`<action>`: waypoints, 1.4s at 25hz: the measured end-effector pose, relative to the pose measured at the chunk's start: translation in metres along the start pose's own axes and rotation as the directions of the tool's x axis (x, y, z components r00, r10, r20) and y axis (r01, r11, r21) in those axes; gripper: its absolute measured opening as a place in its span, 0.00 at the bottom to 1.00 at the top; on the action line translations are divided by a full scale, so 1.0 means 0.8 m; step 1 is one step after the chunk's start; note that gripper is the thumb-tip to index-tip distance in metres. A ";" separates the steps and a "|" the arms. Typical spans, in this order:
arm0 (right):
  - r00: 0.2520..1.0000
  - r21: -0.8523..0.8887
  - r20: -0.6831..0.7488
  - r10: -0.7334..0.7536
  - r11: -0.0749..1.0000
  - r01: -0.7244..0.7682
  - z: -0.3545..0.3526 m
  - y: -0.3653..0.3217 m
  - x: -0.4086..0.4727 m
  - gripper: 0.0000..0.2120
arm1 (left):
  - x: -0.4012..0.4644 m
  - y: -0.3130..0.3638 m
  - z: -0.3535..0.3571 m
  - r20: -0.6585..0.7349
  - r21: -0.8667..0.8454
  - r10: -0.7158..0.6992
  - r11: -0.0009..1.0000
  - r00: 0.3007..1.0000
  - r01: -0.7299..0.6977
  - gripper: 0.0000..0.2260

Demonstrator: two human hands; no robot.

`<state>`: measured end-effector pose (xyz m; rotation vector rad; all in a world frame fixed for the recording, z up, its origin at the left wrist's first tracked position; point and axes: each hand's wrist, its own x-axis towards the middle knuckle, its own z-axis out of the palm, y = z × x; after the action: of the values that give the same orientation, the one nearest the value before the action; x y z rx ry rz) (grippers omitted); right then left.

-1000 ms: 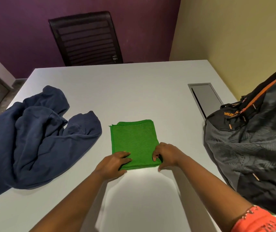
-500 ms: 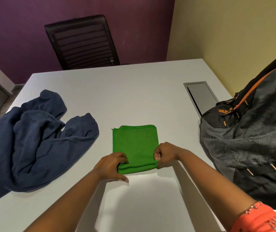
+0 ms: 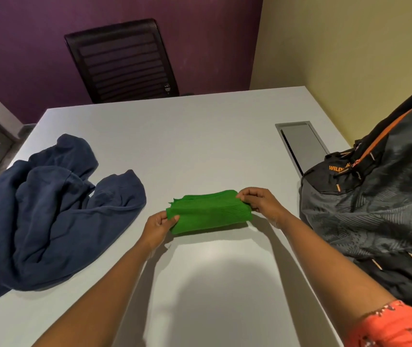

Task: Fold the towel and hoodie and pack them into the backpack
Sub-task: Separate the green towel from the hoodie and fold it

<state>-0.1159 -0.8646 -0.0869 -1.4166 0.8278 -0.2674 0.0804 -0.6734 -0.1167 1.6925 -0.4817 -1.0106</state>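
Purple wall (image 3: 37, 46) and yellow wall (image 3: 350, 58) meet behind a pale grey surface (image 3: 200, 146). At 12 o'clock a black chair (image 3: 122, 61) stands at the far edge of the surface.

At 3 o'clock sits the backpack (image 3: 375, 209). It is grey and black with orange trim. Orange letters on its top read "WILD", and then a strap hides the rest, so the whole word cannot be read. Just beyond the backpack, a grey metal flap (image 3: 302, 144) is set into the surface.

Near the middle is the green towel (image 3: 210, 214). It is folded into a thick, small bundle and seems to be lifted a little off the surface, though that is hard to tell from this view. The left hand (image 3: 158, 227) holds the end of the towel at 9 o'clock, with the thumb on top and the fingers (image 3: 161, 217) curled shut around the cloth. The right hand (image 3: 260, 202) pinches the end at 3 o'clock, tight on the top edge of the folds.

At 9 o'clock the dark blue hoodie (image 3: 49, 209) lies in a loose, crumpled heap, well apart from both hands. An orange patterned sleeve (image 3: 387, 324) shows at 5 o'clock.
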 end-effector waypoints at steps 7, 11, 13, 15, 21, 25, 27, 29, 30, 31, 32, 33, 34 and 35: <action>0.990 -0.176 0.059 0.131 0.977 -0.119 -0.006 0.037 0.012 0.09 | 0.016 0.006 0.023 -0.177 -0.138 -0.031 0.990 0.984 0.006 0.07; 0.990 -0.286 -0.036 0.139 0.948 -0.144 0.004 0.042 0.023 0.14 | 0.026 -0.009 0.025 -0.296 -0.095 -0.064 0.995 0.953 0.038 0.08; 0.989 -0.335 -0.058 0.136 0.931 -0.147 0.009 0.041 0.027 0.17 | 0.024 -0.020 0.026 -0.315 -0.089 -0.088 0.994 0.945 0.063 0.07; 0.990 -0.378 -0.095 0.107 0.916 -0.135 0.011 0.040 0.029 0.18 | 0.023 -0.029 0.029 -0.324 -0.067 -0.082 0.996 0.943 0.064 0.09; 0.962 -0.445 -0.270 0.036 0.881 -0.157 0.020 0.045 0.035 0.16 | 0.022 -0.029 0.042 -0.426 0.422 0.172 0.906 0.888 0.027 0.08; 0.946 -0.684 -0.294 -0.134 0.721 -0.111 0.029 0.044 0.032 0.20 | 0.016 -0.028 0.052 -0.450 0.653 0.229 0.744 0.863 0.143 0.16; 0.933 -0.828 -0.061 -0.354 0.541 0.150 0.034 0.042 0.031 0.24 | 0.014 -0.029 0.058 -0.281 0.811 0.440 0.585 0.853 -0.034 0.21; 0.906 -0.897 0.263 -0.331 0.261 0.356 0.041 0.048 0.033 0.26 | 0.016 -0.035 0.065 0.033 0.893 0.488 0.377 0.873 -0.244 0.26; 0.913 -0.908 0.333 -0.236 0.180 0.378 0.043 0.053 0.035 0.28 | 0.017 -0.038 0.068 0.143 0.899 0.431 0.321 0.891 -0.299 0.30; 0.926 -0.919 0.354 -0.129 0.137 0.370 0.044 0.056 0.036 0.31 | 0.020 -0.043 0.068 0.199 0.898 0.357 0.306 0.913 -0.315 0.34; 0.926 -0.924 0.365 -0.102 0.086 0.373 0.045 0.062 0.037 0.35 | 0.023 -0.048 0.068 0.212 0.905 0.284 0.303 0.935 -0.298 0.39; 0.925 -0.923 0.377 -0.049 0.061 0.380 0.046 0.062 0.034 0.39 | 0.025 -0.053 0.067 0.205 0.917 0.237 0.292 0.950 -0.271 0.42; 0.911 -0.910 0.409 -0.047 0.046 0.411 0.045 0.065 0.035 0.43 | 0.027 -0.055 0.068 0.197 0.929 0.210 0.273 0.958 -0.251 0.44; 0.904 -0.902 0.427 0.003 0.070 0.426 0.044 0.064 0.035 0.46 | 0.027 -0.057 0.069 0.198 0.935 0.192 0.259 0.961 -0.244 0.44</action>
<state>-0.0894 -0.8463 -0.1470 -2.8657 0.4124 0.4776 0.0405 -0.7041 -0.1716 2.5482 -1.5799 -0.4831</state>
